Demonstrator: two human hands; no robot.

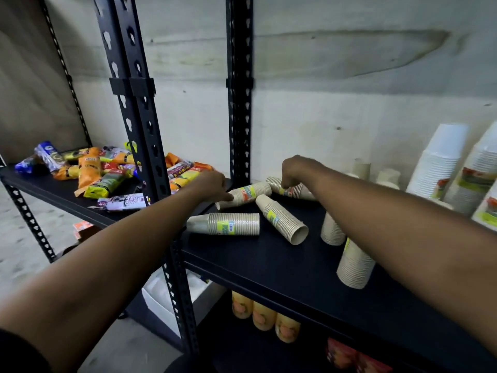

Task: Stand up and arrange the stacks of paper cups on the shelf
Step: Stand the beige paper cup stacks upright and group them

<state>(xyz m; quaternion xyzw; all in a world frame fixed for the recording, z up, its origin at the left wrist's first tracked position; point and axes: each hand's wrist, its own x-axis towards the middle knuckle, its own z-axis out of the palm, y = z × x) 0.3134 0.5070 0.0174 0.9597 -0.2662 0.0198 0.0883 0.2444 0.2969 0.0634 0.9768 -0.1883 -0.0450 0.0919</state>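
While both hands reached past the black post [239, 103]:
Left grip [215, 185]: touched a fallen stack [246, 195], closure unclear.
Right grip [293, 172]: pinched the rear stack [291, 187].
Advice: lift by the rims, then stand upright.

Soft, even indoor light falls across a pale concrete wall [349, 76], its source out of view, leaving the scene moderately dim and free of harsh glare. The matte black shelf [255, 259] soaks up most of the light and gives only a faint sheen along its front edge, while the space beneath it sinks into deep shadow. Wide-angle distortion bows the black uprights [134, 103] and stretches both forearms toward the lower corners. The left hand [212, 184] is smeared by motion blur; package labels are too soft to read.
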